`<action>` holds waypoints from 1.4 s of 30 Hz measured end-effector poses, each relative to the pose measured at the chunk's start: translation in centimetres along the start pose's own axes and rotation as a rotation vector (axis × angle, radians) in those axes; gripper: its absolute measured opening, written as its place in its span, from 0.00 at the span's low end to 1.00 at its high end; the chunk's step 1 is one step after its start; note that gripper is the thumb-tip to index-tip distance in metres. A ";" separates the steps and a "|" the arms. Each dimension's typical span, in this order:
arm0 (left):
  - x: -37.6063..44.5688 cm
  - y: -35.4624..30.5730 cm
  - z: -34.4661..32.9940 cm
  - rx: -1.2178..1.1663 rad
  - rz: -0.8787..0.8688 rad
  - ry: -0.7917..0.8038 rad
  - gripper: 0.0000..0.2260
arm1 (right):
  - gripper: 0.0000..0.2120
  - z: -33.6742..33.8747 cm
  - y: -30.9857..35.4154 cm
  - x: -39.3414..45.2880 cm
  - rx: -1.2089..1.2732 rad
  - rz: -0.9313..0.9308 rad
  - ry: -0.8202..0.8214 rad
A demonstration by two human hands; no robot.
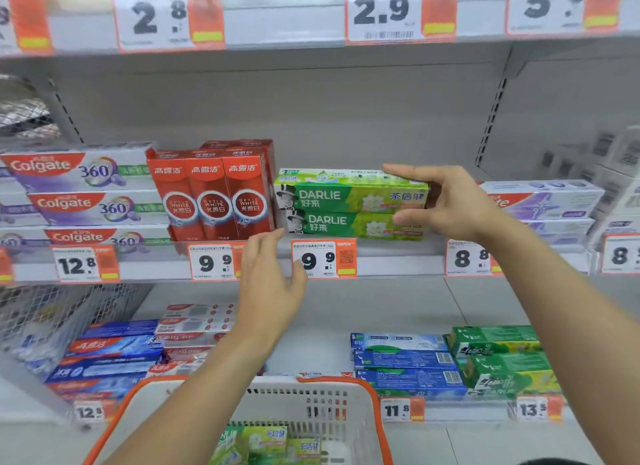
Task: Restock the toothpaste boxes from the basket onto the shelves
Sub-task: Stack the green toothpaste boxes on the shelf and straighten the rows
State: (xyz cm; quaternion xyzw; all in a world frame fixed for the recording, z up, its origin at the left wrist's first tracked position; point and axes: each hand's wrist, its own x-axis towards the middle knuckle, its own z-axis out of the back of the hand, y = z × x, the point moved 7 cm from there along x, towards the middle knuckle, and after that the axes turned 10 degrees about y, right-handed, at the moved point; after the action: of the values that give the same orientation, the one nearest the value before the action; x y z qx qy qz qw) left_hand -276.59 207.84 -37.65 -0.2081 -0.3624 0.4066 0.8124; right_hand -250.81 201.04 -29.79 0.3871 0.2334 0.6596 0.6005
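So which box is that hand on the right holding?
Find the middle shelf with the 9.9 price tag. Above it lie two stacked green Darlie boxes; the right hand grips the top green box, unlike the untouched one underneath.

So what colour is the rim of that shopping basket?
Orange, around a pale grey basket; the head view shows it best, along the bottom.
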 end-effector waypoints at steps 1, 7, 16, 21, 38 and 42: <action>0.0 0.0 -0.1 -0.001 0.002 0.002 0.23 | 0.34 -0.2 -0.2 0.2 0.020 0.006 0.015; -0.2 -0.2 -0.3 0.000 -0.003 0.011 0.23 | 0.31 -1.0 0.0 1.2 -0.012 0.045 0.028; -0.1 -0.1 -0.2 -0.021 0.005 0.021 0.25 | 0.31 -2.2 -1.0 1.4 -0.089 -0.062 0.128; -0.1 -0.1 -0.2 0.003 -0.018 0.019 0.25 | 0.34 -1.8 -0.9 1.6 -0.347 -0.130 0.078; -0.6 -0.2 -0.2 0.016 -0.015 0.033 0.25 | 0.34 -1.9 -1.7 0.8 -0.390 -0.139 0.054; -0.7 -0.1 -0.1 0.015 -0.014 0.060 0.24 | 0.35 -2.4 -1.6 0.7 -0.364 -0.118 0.043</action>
State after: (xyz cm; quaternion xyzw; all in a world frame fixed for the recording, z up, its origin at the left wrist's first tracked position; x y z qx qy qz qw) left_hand -276.75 207.24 -37.92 -0.2115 -0.3361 0.3973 0.8273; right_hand -251.73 202.34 -32.28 0.2435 0.1451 0.6628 0.6931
